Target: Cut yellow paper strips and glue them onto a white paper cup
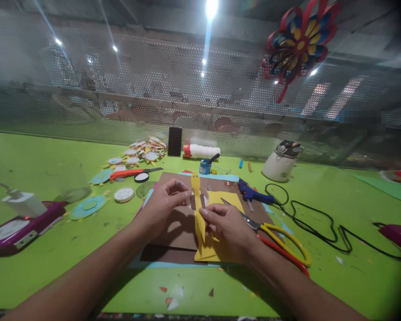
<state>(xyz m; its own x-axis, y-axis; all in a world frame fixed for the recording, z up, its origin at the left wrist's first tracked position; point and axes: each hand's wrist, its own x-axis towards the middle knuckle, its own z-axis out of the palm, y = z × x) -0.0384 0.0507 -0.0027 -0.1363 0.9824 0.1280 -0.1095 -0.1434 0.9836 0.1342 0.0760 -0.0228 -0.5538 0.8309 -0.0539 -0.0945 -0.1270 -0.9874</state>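
My left hand (pixel 165 203) pinches the edge of a pale round disc (pixel 204 194) with a dark strip across it. Along the front of this disc runs a long yellow paper cutout (pixel 197 189), with two dark eye dots on its rounded top and a pointed tail end below. Thumb and fingers of my right hand (pixel 229 225) are closed on the cutout's lower half. Beneath both hands lie brown sheets (pixel 177 229) and yellow paper (pixel 235 200). Scissors with yellow and red handles (pixel 270 232) lie beside my right hand, their blades over the yellow paper.
A blue glue gun (pixel 254 192) with a looping black cord lies to the right. Behind are a blue jar (pixel 205 166), a white bottle (pixel 203 151) and a beige pot (pixel 282 161). Leftward are a red-handled cutter (pixel 130 173), a piled heap of paper crafts (pixel 147 149) and a purple power strip (pixel 23 229).
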